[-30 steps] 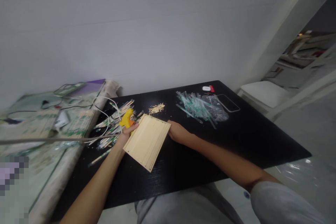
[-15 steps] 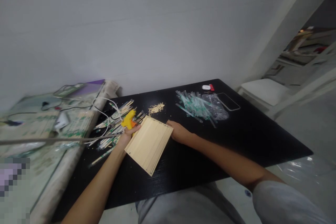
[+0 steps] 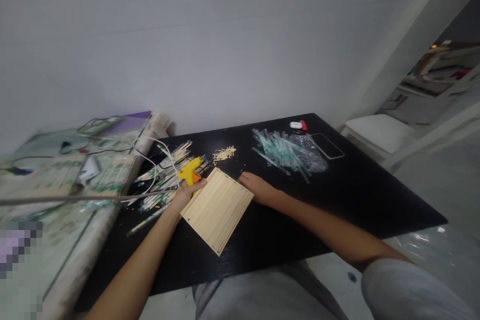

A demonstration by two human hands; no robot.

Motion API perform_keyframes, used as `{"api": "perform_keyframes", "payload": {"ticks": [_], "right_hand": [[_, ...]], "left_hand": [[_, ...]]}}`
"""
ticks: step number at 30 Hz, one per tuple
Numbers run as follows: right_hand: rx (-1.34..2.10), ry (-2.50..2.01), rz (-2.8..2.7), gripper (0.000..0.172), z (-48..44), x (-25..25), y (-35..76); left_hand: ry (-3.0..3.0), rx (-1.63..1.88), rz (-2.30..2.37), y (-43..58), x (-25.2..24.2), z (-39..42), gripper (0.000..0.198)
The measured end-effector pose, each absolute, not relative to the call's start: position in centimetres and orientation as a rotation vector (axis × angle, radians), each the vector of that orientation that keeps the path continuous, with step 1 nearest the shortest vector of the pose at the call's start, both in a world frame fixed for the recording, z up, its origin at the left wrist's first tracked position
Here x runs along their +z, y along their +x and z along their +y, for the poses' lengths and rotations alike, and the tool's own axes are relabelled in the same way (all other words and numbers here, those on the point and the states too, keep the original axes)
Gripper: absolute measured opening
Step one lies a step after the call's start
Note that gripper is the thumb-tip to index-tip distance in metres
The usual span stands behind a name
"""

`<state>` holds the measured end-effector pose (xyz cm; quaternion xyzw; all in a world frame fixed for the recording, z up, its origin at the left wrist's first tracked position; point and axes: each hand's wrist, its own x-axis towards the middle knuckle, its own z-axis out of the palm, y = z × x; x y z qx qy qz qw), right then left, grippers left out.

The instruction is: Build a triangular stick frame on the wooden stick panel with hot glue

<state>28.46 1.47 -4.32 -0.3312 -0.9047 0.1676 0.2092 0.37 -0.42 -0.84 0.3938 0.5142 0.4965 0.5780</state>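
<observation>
1. A slatted wooden panel (image 3: 219, 215) is held over the black table (image 3: 382, 205) at the lower centre of the frame, its face tilted towards the camera, probably so that it can be seen easily.
2. At its left edge, the handle of a yellow glue gun (image 3: 190, 172) is gripped in the left hand (image 3: 186, 194). The thumb is laid by the panel's edge, so both seem steadied together. The nozzle is pointed to the upper right, perhaps to keep it clear of the wrist.
3. The right hand (image 3: 258, 187) is placed at the panel's upper-right edge, fingers curled inward; whether anything is pinched cannot be told, the tips being partly hidden.
4. Left of centre, wrapped sticks (image 3: 153, 202) are strewn near the gun. A white cord (image 3: 165, 145) is looped over them, slack presumably left for movement.
5. Near mid-frame, short wooden pieces (image 3: 224, 154) are heaped.
6. Right of centre, clear-and-green wrappers (image 3: 281, 151) are piled well apart from the sticks, apparently for separation.
7. Beyond, a white case (image 3: 295, 125) is set near the table's far edge, seemingly out of the way.
</observation>
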Motion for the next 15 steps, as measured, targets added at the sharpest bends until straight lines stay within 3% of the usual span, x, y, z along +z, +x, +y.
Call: {"api": "perform_keyframes", "payload": {"ticks": [3, 15], "right_hand": [[0.516, -1.034, -2.429, 0.018, 1.2, -4.2, 28.4], [0.450, -1.236, -2.601, 0.015, 1.5, -1.7, 26.7]], "left_hand": [[0.972, 1.148, 1.208, 0.2, -1.2, -0.1, 0.050], [1.059, 1.074, 1.247, 0.1, -1.7, 0.0, 0.059]]}}
